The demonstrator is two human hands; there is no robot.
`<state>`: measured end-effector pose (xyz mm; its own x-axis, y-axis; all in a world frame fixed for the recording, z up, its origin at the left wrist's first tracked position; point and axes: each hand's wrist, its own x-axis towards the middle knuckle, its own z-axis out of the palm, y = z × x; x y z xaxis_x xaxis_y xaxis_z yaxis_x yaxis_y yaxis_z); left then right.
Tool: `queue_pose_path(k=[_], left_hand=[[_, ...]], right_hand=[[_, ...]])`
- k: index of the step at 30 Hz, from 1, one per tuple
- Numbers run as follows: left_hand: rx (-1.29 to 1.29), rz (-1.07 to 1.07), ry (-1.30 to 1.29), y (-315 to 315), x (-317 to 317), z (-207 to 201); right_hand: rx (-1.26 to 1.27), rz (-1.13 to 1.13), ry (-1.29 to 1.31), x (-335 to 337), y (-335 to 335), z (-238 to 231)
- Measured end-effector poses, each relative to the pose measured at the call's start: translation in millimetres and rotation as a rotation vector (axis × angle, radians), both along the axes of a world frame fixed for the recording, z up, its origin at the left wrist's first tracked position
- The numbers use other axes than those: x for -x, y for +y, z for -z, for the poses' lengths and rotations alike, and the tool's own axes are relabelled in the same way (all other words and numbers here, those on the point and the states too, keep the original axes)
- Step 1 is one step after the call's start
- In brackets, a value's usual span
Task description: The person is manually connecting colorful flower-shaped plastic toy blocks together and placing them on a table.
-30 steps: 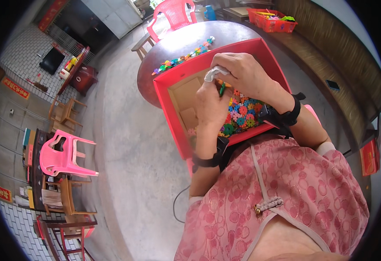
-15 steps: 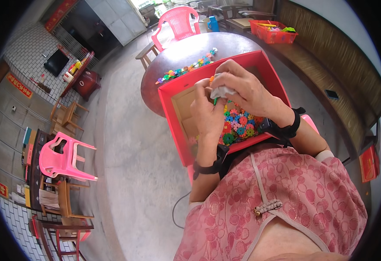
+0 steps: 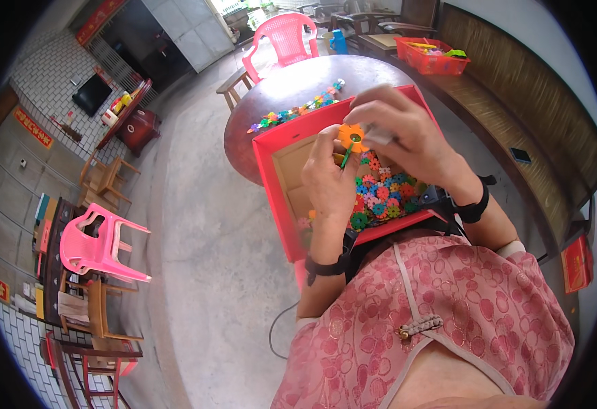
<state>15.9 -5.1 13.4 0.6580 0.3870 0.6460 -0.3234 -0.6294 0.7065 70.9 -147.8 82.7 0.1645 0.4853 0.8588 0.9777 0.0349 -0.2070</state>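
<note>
Pinching an orange flower-shaped disc [image 3: 352,136] above the red tray [image 3: 271,180], the left hand [image 3: 330,178] and right hand [image 3: 407,133] meet; a green stick [image 3: 345,157], apparently, hangs below it.

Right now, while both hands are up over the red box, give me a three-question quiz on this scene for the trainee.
1. True or false: the left hand and right hand meet over the red box at an orange flower-shaped piece.
2. Where does the long row of joined colourful pieces lie?
A. on the round brown table
B. on the pink chair
C. on the floor
3. Fill in: the loose colourful pieces are heaped in the box's ____ half, seen from the wearer.

Key: 1 true; 2 A; 3 right
</note>
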Motion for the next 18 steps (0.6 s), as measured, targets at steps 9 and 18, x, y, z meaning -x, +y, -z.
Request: queue_pose_path(k=[9, 18], left_hand=[[-0.072, 0.029, -0.024, -5.1, -0.7, 2.2], [0.461, 0.584, -0.032, 0.0, 1.5, 0.3]], right_hand=[[-0.013, 0.067, 0.135, -13.3, 10.3, 18.6], [-0.199, -0.268, 0.563, -3.8, -0.1, 8.6]])
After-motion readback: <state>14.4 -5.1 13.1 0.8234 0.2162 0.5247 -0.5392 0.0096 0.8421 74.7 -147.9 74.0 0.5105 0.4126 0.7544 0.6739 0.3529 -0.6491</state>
